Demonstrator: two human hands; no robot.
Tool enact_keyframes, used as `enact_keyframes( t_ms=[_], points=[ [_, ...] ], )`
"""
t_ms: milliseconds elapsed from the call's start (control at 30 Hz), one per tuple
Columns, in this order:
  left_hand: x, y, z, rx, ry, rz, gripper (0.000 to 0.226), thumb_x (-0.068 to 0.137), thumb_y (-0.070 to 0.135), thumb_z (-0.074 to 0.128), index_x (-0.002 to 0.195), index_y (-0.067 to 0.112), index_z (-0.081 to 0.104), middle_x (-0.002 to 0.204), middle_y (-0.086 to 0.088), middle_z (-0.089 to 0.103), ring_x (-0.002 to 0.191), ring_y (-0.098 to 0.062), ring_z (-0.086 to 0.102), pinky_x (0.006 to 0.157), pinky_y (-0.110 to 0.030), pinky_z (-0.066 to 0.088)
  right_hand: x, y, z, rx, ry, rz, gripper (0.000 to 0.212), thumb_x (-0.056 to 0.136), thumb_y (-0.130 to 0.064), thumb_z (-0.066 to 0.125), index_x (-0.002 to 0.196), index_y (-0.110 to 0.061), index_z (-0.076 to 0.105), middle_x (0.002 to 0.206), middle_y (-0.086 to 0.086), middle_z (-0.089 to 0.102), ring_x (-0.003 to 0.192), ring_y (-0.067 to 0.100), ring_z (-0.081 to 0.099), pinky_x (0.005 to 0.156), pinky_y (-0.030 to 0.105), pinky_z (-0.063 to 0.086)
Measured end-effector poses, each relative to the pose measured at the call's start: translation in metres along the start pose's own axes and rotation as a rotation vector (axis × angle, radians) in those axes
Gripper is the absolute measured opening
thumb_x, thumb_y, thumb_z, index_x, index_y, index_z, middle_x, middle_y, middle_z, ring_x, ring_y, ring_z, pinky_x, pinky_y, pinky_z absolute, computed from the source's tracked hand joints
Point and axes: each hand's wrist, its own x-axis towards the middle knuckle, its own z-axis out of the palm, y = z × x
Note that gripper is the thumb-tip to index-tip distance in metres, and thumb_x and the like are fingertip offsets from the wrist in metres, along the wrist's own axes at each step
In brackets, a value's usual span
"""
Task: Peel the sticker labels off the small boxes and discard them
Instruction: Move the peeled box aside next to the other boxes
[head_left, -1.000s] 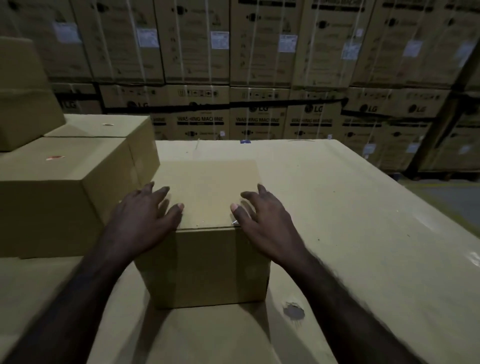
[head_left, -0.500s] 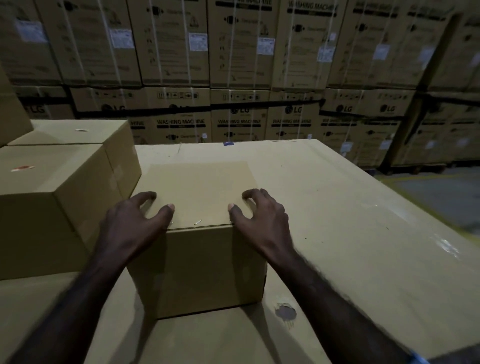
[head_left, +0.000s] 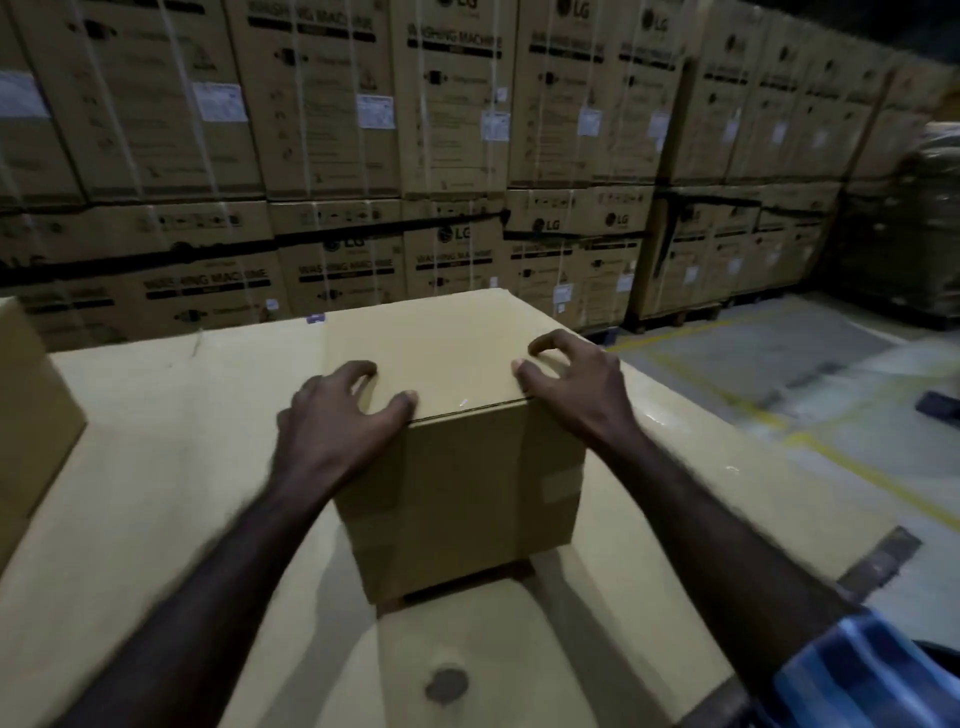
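Note:
A plain small cardboard box (head_left: 467, 499) stands in the middle of the view on a big cardboard-covered work surface (head_left: 156, 467). My left hand (head_left: 343, 415) grips its near left top corner, thumb on the lid and fingers curled over the left edge. My right hand (head_left: 571, 384) grips the right top edge with bent fingers. A dark gap shows under the box's near bottom edge, so it looks slightly lifted or tilted. No sticker label shows on the lid or front face; only a small pale fleck (head_left: 464, 401) lies near the lid's front edge.
Another cardboard box (head_left: 31, 415) sits at the left edge. Stacked washing machine cartons (head_left: 452, 156) wall off the back. The surface ends close to the right of the box, above a grey floor with yellow lines (head_left: 779, 389). A dark stain (head_left: 445, 686) marks the surface near me.
Both hands went from resting on the lid to curling over its edges. The box has shifted right, away from the stacked boxes and toward the surface's right edge, its bottom edge raised.

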Motion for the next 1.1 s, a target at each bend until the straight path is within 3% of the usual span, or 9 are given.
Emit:
enact_keyframes(
  t_ms=[133,267,467,800,933,1100],
  points=[
    [0.024,0.059,0.059,-0.034,-0.081,0.06,0.068,0.08,0.061,0.062,0.136,0.023,0.052,0.136,-0.008,0.056,0.122,-0.029,0.05,0.1,-0.043,0.042,0.042,0.072,-0.039,-0.028,0.019,0.065,0.035,0.077,-0.053,0.067,0.104,-0.029,0.069,0.116,0.004,0.067,0.106,0.02,0.058,0.082,0.032,0.048],
    [0.053,0.114,0.121,-0.063,-0.173,0.092,0.069,0.079,0.06,0.065,0.136,0.023,0.051,0.139,-0.006,0.053,0.124,-0.028,0.049,0.101,-0.047,0.043,0.088,0.148,-0.072,0.005,0.049,0.115,0.048,0.065,-0.063,0.061,0.1,-0.03,0.07,0.111,0.001,0.07,0.106,0.022,0.06,0.089,0.041,0.052],
    [0.1,0.154,0.205,-0.11,-0.214,0.016,0.075,0.074,0.063,0.068,0.136,0.027,0.05,0.141,-0.005,0.05,0.125,-0.028,0.048,0.098,-0.046,0.046,0.167,0.231,-0.092,0.068,-0.044,0.114,0.034,0.071,-0.052,0.071,0.098,-0.031,0.071,0.115,0.002,0.068,0.11,0.022,0.059,0.094,0.045,0.05],
    [0.153,0.165,0.268,-0.128,-0.074,-0.089,0.07,0.077,0.056,0.07,0.137,0.025,0.05,0.138,-0.009,0.045,0.127,-0.03,0.043,0.096,-0.043,0.045,0.267,0.281,-0.063,0.115,-0.199,0.032,0.035,0.079,-0.048,0.072,0.111,-0.034,0.066,0.14,0.007,0.052,0.126,0.026,0.047,0.09,0.038,0.046],
    [0.167,0.168,0.276,-0.117,-0.046,-0.105,0.065,0.081,0.052,0.067,0.137,0.024,0.05,0.138,-0.009,0.041,0.127,-0.029,0.042,0.095,-0.039,0.044,0.286,0.286,-0.051,0.116,-0.194,0.026,0.037,0.081,-0.05,0.07,0.115,-0.035,0.066,0.141,0.005,0.053,0.126,0.025,0.047,0.086,0.031,0.039],
    [0.174,0.162,0.281,-0.101,-0.063,-0.096,0.064,0.084,0.053,0.063,0.14,0.026,0.046,0.139,-0.008,0.037,0.128,-0.029,0.04,0.094,-0.037,0.043,0.291,0.292,-0.045,0.093,-0.172,-0.059,0.039,0.083,-0.049,0.069,0.119,-0.032,0.065,0.14,0.004,0.054,0.125,0.024,0.048,0.087,0.033,0.044]
  ],
)
